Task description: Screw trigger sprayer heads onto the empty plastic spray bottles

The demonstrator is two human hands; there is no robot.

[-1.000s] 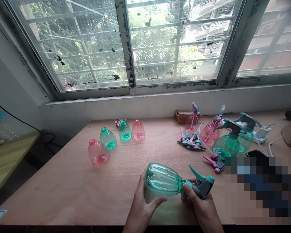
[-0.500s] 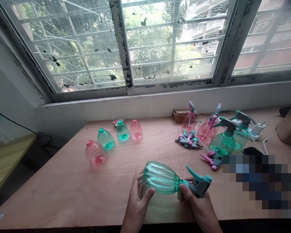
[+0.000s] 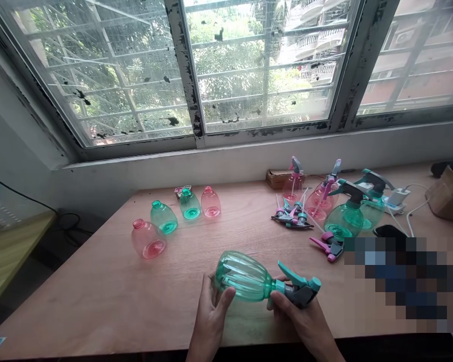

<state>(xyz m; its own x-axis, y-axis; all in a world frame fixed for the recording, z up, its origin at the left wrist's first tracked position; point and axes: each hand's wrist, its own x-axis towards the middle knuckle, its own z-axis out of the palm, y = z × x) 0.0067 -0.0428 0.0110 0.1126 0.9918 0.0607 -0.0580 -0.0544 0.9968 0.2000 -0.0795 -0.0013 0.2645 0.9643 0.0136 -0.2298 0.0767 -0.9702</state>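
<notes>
A green clear spray bottle (image 3: 243,275) lies sideways between my hands above the near part of the table. Its base points left, and the dark grey and teal trigger head (image 3: 300,287) sits at its right end. My left hand (image 3: 213,306) is curled around the base, thumb in front. With thumb and fingers, my right hand (image 3: 296,314) pinches the collar where the head meets the neck; some of its fingers are hidden behind. Left of them stand headless bottles: a pink one (image 3: 148,239), a green one (image 3: 163,217), another green (image 3: 190,204) and another pink (image 3: 211,202).
Several bottles with trigger heads stand at the right, including a green one (image 3: 343,219). Beside them lie a loose pink-grey trigger head (image 3: 329,245) and a pile of heads (image 3: 293,215). A cardboard box (image 3: 451,193) and white charger (image 3: 396,197) are farther right. The window wall borders the table.
The spray bottle and both hands have shifted slightly left and a little down in the view. Both hands keep their hold. The view itself has moved a little.
</notes>
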